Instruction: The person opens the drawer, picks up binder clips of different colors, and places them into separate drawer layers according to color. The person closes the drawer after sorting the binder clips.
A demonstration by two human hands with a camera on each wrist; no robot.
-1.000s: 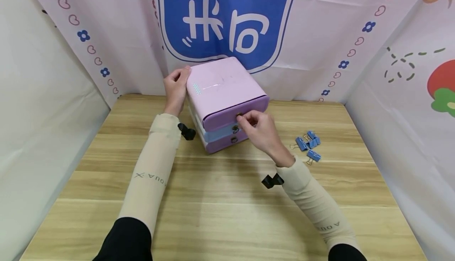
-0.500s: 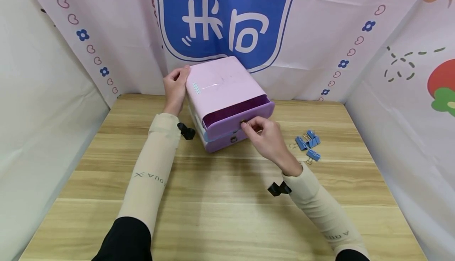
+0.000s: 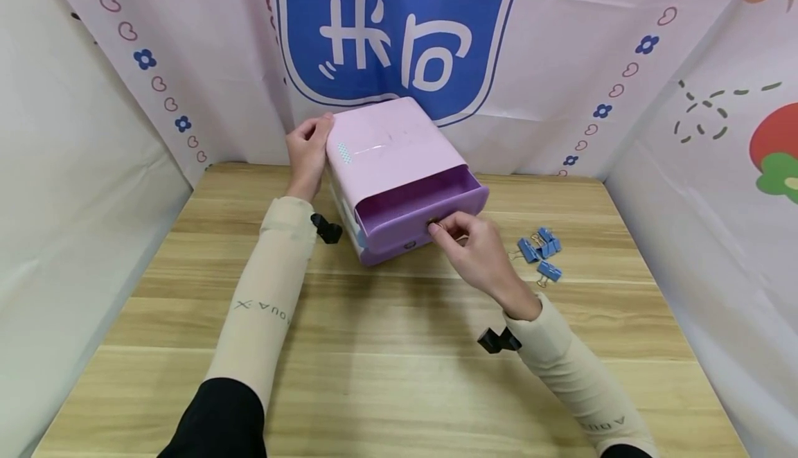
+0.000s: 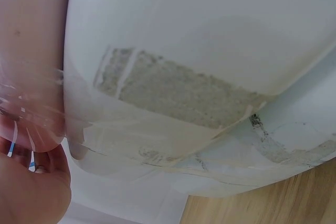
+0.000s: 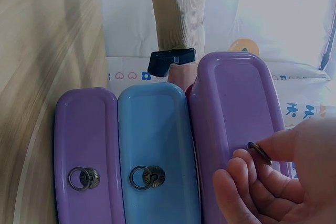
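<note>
A small three-drawer box with a pink top [image 3: 399, 143] stands askew on the table. Its purple top drawer [image 3: 393, 229] is pulled partly out, showing the inside. With thumb and fingers, my right hand [image 3: 476, 253] pinches the ring pull [image 5: 260, 153] on that drawer's front. At the box's back left corner, my left hand [image 3: 307, 156] grips the edge, its fingers bent. In the right wrist view the blue middle drawer [image 5: 155, 135] and the purple bottom drawer [image 5: 86, 124] are closed, each with a ring pull. Tape and worn patches mark the pale side wall [image 4: 199, 24].
Several blue binder clips [image 3: 548, 272] lie on the wooden table [image 3: 386, 361] to the right of the box. A printed cloth [image 3: 542, 98] hangs right behind the box, and pale side sheets [image 3: 81, 188] flank the table.
The top drawer has slid out from nearly closed toward the front right, my right hand drawing back with its ring pull. My left hand has stayed at the corner.
</note>
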